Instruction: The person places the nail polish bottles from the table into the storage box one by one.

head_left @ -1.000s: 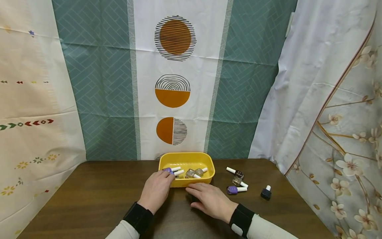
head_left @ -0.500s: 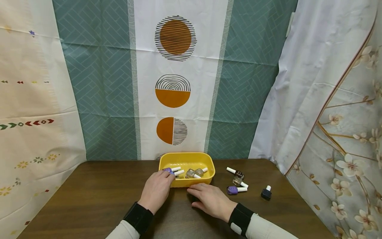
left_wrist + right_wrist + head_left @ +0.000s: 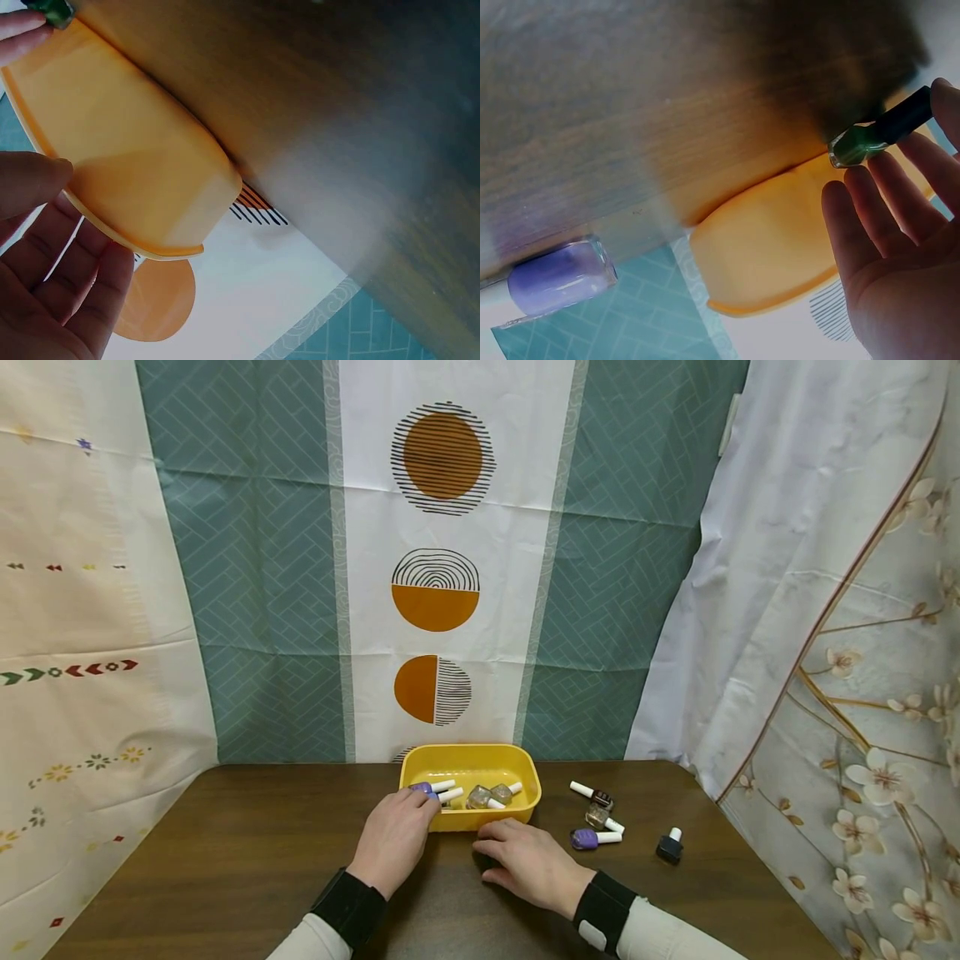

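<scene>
My left hand (image 3: 392,837) grips the near left rim of a yellow plastic tray (image 3: 529,789), its thumb on the outer wall and its fingers over the edge. Inside the tray lie purple nail polish bottles (image 3: 421,787) and glittery nail polish bottles (image 3: 477,796), all with white caps. My right hand (image 3: 528,864) is low over the table in front of the tray. In the right wrist view it holds a green nail polish bottle (image 3: 853,146) with a black cap, between thumb and fingertips. The head view hides this bottle under the hand.
Right of the tray, a dark bottle (image 3: 602,798), a glittery bottle (image 3: 597,815) and a purple bottle (image 3: 584,838) lie on the brown table (image 3: 225,860). Farther right is a black bottle (image 3: 669,848) with a white cap. Patterned curtains (image 3: 622,610) hang behind.
My right hand has shifted very slightly to the right. The left hand, the tray and the bottles look the same.
</scene>
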Tool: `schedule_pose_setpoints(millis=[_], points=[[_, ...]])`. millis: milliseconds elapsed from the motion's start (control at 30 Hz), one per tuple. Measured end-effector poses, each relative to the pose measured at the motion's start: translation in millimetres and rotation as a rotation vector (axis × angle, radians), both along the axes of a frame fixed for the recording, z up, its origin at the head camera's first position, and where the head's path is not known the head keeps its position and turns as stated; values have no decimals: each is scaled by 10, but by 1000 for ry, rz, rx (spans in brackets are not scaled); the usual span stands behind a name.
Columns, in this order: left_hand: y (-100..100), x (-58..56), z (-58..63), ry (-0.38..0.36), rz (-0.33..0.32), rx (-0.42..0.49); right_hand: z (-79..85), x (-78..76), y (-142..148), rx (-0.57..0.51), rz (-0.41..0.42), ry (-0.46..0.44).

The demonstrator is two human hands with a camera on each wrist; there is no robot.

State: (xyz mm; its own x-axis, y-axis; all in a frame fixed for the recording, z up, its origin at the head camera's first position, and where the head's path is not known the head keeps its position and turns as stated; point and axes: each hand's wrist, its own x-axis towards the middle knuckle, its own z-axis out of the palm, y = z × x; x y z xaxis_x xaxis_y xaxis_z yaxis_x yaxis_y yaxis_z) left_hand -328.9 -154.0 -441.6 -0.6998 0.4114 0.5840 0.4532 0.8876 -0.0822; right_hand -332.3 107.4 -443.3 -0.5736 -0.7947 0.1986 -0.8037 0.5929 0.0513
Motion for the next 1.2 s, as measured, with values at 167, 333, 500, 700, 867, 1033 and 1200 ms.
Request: schedule_pose_setpoints(millis=[167,333,500,700,867,1033,1200], points=[[7,6,4,-8,4,1,-11,-4,4,-6,-3,-12],[11,9,6,-12,8,-1,-17,-8,10,-14,-11,-34],[10,8,-2,-12,11,-6,-20,2,12,-19,-6,-37],[7,-1,-11,-24,17,-11,15,21,12,-28,9,-62],[4,-6,-9,-24,15,-11,30,27,18,-28,3,-91],[2,-5,-5,-28,15,-8,44,32,13,-28,-17,-125],[-1,-4,-10,-30,11,-2,42,39,11,-41,-14,-145]])
